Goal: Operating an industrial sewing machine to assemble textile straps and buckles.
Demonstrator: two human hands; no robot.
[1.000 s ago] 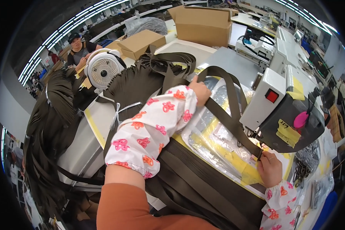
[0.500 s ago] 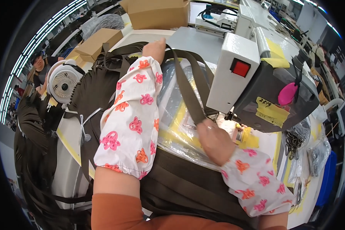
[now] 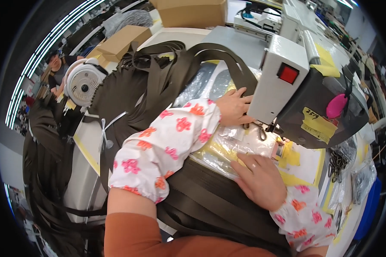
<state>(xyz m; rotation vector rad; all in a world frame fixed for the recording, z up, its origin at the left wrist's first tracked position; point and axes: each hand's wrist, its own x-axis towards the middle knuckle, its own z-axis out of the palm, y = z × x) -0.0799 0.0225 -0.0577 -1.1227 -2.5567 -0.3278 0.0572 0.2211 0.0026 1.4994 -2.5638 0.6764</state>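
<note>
My left hand (image 3: 234,107) is beside the white sewing machine housing (image 3: 279,78), fingers spread over the end of a looped dark olive strap (image 3: 221,51); whether it grips the strap is unclear. Small metal hooks (image 3: 262,133) show just below it, near the lit needle area. My right hand (image 3: 258,177) lies lower right with fingers stretched out on a clear plastic sheet (image 3: 212,152) with yellow tape beneath. Both forearms wear white floral sleeves. A mass of straps (image 3: 128,90) tied with white cord is left of my left arm, and more straps (image 3: 218,201) lie along the near edge.
A white fan (image 3: 83,83) stands at back left, with a co-worker (image 3: 55,73) behind it. Cardboard boxes (image 3: 126,40) sit at the back. A grey machine cover (image 3: 313,132) with a pink oval item (image 3: 336,106) is at right, beside bagged parts (image 3: 363,180) and a blue bin (image 3: 366,210).
My left hand has moved right and down from the raised strap to beside the machine. My right hand has let go of the strap and now lies lower, fingers stretched on the plastic.
</note>
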